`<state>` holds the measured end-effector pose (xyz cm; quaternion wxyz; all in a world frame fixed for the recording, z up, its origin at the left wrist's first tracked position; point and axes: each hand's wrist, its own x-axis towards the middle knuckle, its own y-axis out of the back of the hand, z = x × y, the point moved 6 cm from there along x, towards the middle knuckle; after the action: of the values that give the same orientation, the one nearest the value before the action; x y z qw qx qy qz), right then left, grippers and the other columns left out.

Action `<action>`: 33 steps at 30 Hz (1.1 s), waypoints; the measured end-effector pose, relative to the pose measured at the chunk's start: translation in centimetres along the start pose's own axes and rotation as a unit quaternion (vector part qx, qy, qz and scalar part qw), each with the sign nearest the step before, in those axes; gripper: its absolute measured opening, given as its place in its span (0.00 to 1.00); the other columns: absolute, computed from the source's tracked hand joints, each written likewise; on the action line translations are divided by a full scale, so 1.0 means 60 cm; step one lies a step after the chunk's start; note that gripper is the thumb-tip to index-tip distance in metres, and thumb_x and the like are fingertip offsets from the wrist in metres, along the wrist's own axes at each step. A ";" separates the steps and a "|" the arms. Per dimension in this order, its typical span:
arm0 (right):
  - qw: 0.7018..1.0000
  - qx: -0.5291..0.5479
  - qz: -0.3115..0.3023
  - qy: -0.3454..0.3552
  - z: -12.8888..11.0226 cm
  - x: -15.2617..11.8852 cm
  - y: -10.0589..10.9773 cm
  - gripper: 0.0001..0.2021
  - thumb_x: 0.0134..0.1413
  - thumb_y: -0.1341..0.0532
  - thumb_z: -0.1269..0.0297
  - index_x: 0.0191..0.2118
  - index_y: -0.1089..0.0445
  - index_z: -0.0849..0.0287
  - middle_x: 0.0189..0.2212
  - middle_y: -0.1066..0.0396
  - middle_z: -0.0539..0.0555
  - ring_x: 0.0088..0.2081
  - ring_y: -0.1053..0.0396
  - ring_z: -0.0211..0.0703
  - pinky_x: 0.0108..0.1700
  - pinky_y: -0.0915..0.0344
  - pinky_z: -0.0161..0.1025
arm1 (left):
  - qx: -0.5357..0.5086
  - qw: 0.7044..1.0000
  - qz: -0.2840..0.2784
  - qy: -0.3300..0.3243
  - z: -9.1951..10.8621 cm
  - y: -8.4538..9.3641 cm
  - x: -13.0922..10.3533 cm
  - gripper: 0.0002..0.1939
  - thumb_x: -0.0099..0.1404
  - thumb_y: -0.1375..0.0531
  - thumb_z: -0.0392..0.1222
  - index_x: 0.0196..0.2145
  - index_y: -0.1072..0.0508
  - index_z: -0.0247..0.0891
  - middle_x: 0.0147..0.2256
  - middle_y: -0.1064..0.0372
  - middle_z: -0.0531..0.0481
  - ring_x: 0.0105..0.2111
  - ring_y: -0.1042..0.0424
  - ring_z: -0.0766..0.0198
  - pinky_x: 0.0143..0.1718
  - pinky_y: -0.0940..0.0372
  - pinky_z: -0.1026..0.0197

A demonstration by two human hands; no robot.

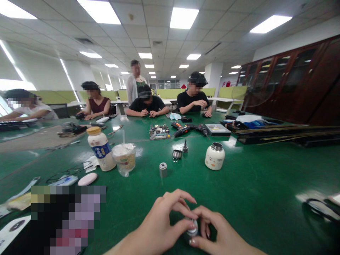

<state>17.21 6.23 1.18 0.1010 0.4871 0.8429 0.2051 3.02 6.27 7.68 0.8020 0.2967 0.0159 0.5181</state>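
Left hand [166, 217] is pinching a metallic part [193, 229], right hand [221, 231] gripping its side (uneven pressure might be inviting a slip).

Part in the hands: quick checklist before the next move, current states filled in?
1. Left hand on the part: ok, thumb touches it.
2. Right hand gripping it: cannot tell; fingers curl close around it.
3. Part resting on the table: cannot tell, underside hidden.
4. Cylinder upright, apart from both hands: ok.
5. Jar upright: ok.
6. Jar lidded: not ok, mouth open.
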 end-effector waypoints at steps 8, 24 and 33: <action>1.000 -0.008 0.006 0.010 0.001 0.001 0.000 0.15 0.48 0.32 0.61 0.42 0.29 0.59 0.26 0.35 0.46 0.27 0.37 0.37 0.31 0.41 0.33 | 0.026 0.999 -0.028 -0.025 0.015 0.001 -0.010 0.25 0.61 0.39 0.27 0.53 0.34 0.45 0.47 0.24 0.52 0.50 0.28 0.59 0.54 0.40 0.55; 0.999 -0.032 0.007 0.020 0.002 -0.001 -0.001 0.14 0.50 0.33 0.61 0.43 0.27 0.59 0.27 0.33 0.47 0.27 0.36 0.38 0.30 0.41 0.32 | -0.032 0.999 0.019 -0.015 -0.001 -0.010 -0.014 0.37 0.53 0.33 0.24 0.57 0.37 0.48 0.44 0.25 0.53 0.47 0.26 0.58 0.56 0.40 0.55; 0.999 -0.030 -0.009 0.009 0.002 0.003 -0.003 0.19 0.48 0.33 0.62 0.48 0.27 0.57 0.29 0.30 0.49 0.28 0.34 0.38 0.31 0.40 0.32 | -0.023 0.996 0.073 -0.055 0.002 0.002 -0.010 0.35 0.55 0.34 0.24 0.55 0.37 0.52 0.46 0.25 0.56 0.44 0.23 0.63 0.53 0.36 0.60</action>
<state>17.04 6.33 0.98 0.1097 0.4741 0.8417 0.2340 2.68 5.72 7.66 0.7683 0.3065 -0.0623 0.5585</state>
